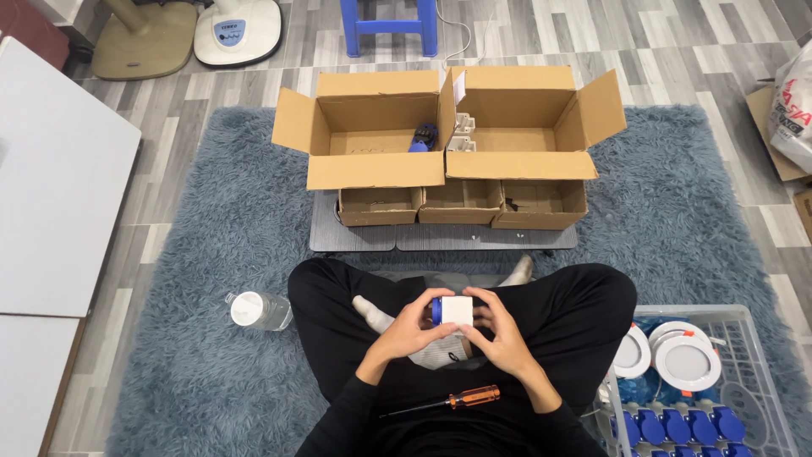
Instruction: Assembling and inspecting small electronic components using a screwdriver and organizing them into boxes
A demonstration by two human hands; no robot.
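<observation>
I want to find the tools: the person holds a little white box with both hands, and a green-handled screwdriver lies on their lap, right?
Not quite. The head view shows the screwdriver has an orange handle, not green. It lies on the lap, and both hands, left and right, hold the little white box.

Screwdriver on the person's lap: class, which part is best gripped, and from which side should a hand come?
Grip the orange handle, the thick end of the screwdriver, coming from above on the right. It lies nearly flat across the lap, its thin dark shaft pointing left, and the handle sits close below the right hand. Both hands are at present closed around a small white and blue part.
</observation>
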